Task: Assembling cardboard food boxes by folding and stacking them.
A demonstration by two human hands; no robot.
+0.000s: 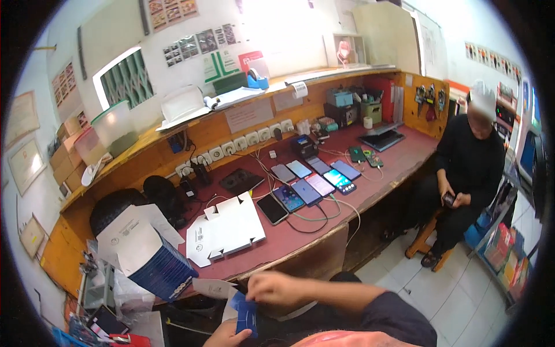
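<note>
Low in front of me, my left hand (228, 333) grips a blue-and-white cardboard piece (247, 321) by its lower end, thumb across the blue face. The fingers of my right hand (272, 288) are closed at its upper edge. Whether the pale flap (214, 287) beside it belongs to the same piece, I cannot tell. Left of my hands, a large blue box (165, 272) with raised white flaps leans at the table's edge. A flat white cardboard sheet (228, 228) with cut notches lies on the table just beyond.
Several phones (305, 192) lie on the red tabletop (370, 194), with charging cables trailing over its front edge. A tablet-like dark device (241, 181) and a laptop (381, 139) are farther back. At right, a person (471, 150) sits on a wooden stool, holding a small dark object.
</note>
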